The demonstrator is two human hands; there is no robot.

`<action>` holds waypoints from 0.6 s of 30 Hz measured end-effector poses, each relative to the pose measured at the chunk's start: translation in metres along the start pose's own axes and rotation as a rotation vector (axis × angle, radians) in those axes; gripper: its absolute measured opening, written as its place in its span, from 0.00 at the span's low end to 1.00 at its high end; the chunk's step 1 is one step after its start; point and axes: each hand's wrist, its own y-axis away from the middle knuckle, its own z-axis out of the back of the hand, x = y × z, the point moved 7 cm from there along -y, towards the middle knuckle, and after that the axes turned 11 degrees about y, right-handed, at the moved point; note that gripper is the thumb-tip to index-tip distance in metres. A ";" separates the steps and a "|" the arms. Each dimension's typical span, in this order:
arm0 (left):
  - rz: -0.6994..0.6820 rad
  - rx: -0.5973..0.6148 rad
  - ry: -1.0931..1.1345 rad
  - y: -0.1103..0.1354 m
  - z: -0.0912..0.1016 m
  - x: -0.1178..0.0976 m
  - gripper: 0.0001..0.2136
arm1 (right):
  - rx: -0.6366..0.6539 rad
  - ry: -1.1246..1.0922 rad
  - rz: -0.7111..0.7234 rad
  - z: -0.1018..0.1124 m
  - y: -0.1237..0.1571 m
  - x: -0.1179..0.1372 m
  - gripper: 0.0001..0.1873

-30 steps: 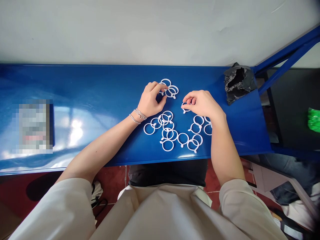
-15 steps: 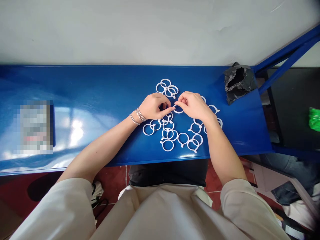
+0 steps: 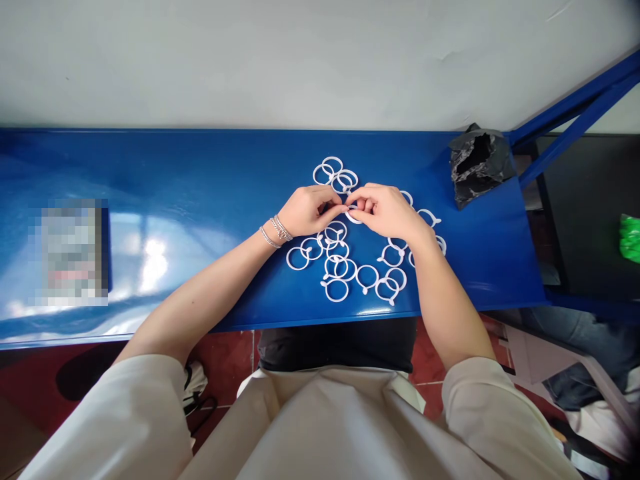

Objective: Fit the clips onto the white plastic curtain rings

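Observation:
Both my hands meet over the middle of a blue bench [image 3: 175, 200]. My left hand [image 3: 310, 211] and my right hand [image 3: 385, 211] pinch the same white plastic ring [image 3: 353, 217] between their fingertips, just above the bench. Several more white rings [image 3: 345, 270] with small tabs lie loose on the bench below my hands. A small cluster of rings [image 3: 334, 175] lies beyond my hands, toward the wall. A few further rings [image 3: 431, 218] show to the right of my right wrist. My left wrist wears thin bracelets.
A crumpled black plastic bag [image 3: 475, 167] sits at the bench's back right corner. A pixelated flat object [image 3: 73, 252] lies at the left of the bench. A white wall rises behind. A blue frame bar [image 3: 575, 127] slants at the right, and something green [image 3: 630, 239] lies beyond it.
My left hand came back from the far cluster of rings and met my right hand. Both now pinch one ring that my right hand alone held before.

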 end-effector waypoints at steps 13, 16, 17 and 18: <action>0.146 0.035 0.091 -0.002 0.003 0.004 0.09 | -0.162 0.088 0.094 0.000 0.002 0.018 0.07; 0.179 0.058 0.123 -0.001 0.002 0.007 0.07 | -0.152 0.110 0.076 -0.005 0.002 0.020 0.06; 0.182 0.061 0.129 -0.001 0.002 0.007 0.07 | -0.135 0.114 0.065 -0.007 0.002 0.021 0.06; 0.183 0.062 0.133 -0.001 0.001 0.008 0.07 | -0.114 0.116 0.052 -0.009 0.002 0.022 0.05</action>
